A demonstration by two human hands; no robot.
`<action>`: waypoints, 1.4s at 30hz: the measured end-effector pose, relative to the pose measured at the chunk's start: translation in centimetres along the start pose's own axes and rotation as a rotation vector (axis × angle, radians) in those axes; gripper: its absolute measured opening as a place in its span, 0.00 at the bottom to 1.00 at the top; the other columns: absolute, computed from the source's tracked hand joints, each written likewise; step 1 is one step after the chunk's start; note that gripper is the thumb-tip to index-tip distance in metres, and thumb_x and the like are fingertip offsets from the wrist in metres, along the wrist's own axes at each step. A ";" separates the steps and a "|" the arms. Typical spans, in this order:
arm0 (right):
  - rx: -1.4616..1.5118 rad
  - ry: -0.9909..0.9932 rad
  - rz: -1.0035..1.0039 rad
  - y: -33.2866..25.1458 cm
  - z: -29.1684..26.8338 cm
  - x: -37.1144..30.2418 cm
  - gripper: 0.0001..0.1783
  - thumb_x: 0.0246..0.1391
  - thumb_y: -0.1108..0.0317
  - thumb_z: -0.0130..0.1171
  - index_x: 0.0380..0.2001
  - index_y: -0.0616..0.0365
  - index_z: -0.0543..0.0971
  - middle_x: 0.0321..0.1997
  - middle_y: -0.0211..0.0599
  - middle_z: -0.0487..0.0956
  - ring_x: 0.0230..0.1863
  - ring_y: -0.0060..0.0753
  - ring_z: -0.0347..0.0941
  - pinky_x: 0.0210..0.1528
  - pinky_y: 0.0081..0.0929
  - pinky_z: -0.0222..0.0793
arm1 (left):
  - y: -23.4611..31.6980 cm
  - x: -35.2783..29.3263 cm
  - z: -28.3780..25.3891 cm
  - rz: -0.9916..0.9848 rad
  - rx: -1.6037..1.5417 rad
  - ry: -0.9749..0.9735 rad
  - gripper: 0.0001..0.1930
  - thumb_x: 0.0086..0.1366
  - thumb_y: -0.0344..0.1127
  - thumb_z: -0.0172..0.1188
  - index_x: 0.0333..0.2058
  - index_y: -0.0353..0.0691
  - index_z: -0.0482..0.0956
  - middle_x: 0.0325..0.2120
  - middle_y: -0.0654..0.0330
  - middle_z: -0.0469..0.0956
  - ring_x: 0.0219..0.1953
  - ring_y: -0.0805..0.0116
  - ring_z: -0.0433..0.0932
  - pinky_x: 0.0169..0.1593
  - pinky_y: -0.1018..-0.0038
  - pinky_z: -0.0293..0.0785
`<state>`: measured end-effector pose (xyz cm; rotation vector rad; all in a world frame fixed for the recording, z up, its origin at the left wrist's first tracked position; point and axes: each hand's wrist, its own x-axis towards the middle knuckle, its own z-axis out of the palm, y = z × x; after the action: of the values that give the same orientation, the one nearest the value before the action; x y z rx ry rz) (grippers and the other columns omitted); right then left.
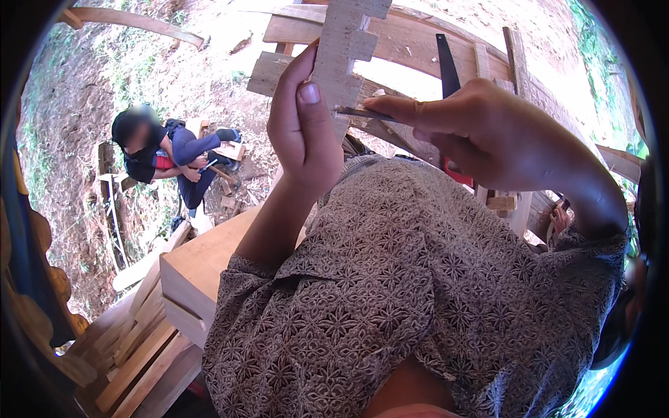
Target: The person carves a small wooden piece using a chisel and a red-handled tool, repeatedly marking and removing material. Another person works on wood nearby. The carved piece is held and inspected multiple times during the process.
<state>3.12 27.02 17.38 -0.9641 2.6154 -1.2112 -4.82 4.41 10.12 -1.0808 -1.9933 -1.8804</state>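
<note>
My left hand (305, 125) is wrapped round a pale wooden board (341, 52) with square notches cut along its edges, the thumb lying along its near face. In my right hand (474, 136) is a narrow flat-bladed tool, like a chisel (367, 113). Its dark metal blade points left and its tip meets the board's edge just beside my left thumb. My right index finger is stretched along the blade; the tool's handle is hidden inside the fist.
Behind my right hand stands a handsaw (447, 66) with a dark blade, near planks (418, 52). A person (171, 153) sits on the ground at left, holding something blue. Stacked timber (150, 362) and a thick wooden block (209, 254) lie lower left. Another hand (559, 217) shows at right.
</note>
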 end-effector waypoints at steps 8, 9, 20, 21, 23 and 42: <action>-0.008 -0.139 0.116 -1.0 -1.7 0.9 0.28 0.67 0.79 0.50 0.70 0.53 0.70 0.23 0.44 0.81 0.18 0.32 0.80 0.20 0.33 0.70 | 0.2 0.7 -1.0 0.019 0.011 -0.110 0.26 0.81 0.39 0.37 0.64 0.20 0.64 0.52 0.44 0.78 0.52 0.65 0.78 0.57 0.69 0.74; -0.005 -0.163 0.134 -1.2 -2.0 1.1 0.28 0.67 0.79 0.50 0.69 0.53 0.71 0.23 0.44 0.81 0.18 0.32 0.80 0.20 0.32 0.70 | 0.2 0.6 -1.1 0.016 0.007 -0.122 0.26 0.81 0.39 0.37 0.64 0.20 0.65 0.53 0.44 0.78 0.52 0.65 0.78 0.57 0.69 0.75; 0.122 0.096 -0.043 0.7 1.2 0.7 0.28 0.67 0.80 0.49 0.69 0.58 0.70 0.19 0.40 0.77 0.16 0.27 0.76 0.19 0.31 0.65 | 0.1 0.5 -0.9 -0.094 -0.143 0.025 0.22 0.81 0.35 0.39 0.63 0.25 0.68 0.54 0.48 0.79 0.55 0.66 0.79 0.58 0.71 0.74; 0.122 0.134 -0.052 0.5 1.6 0.8 0.28 0.67 0.80 0.49 0.69 0.58 0.70 0.18 0.39 0.76 0.16 0.26 0.76 0.19 0.31 0.65 | -0.1 0.6 -0.4 -0.107 -0.162 0.081 0.22 0.81 0.35 0.38 0.63 0.25 0.68 0.54 0.48 0.79 0.55 0.66 0.79 0.59 0.71 0.74; 0.120 0.171 -0.028 0.0 2.2 0.8 0.29 0.66 0.81 0.49 0.70 0.58 0.70 0.17 0.38 0.75 0.15 0.26 0.75 0.19 0.31 0.66 | -0.6 0.5 0.0 -0.077 -0.168 0.124 0.22 0.81 0.35 0.38 0.63 0.25 0.68 0.53 0.48 0.79 0.54 0.67 0.79 0.58 0.71 0.74; 0.014 -0.237 0.159 -1.2 -2.4 0.2 0.30 0.65 0.82 0.49 0.70 0.53 0.71 0.29 0.43 0.83 0.24 0.34 0.84 0.27 0.34 0.78 | 0.7 1.9 -1.4 0.174 0.034 -0.262 0.21 0.81 0.35 0.39 0.62 0.26 0.70 0.50 0.48 0.81 0.49 0.68 0.82 0.53 0.73 0.76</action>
<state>2.76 27.89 19.87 -0.8228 2.4417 -1.0101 -6.23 3.78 12.07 -1.5053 -1.9770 -1.6851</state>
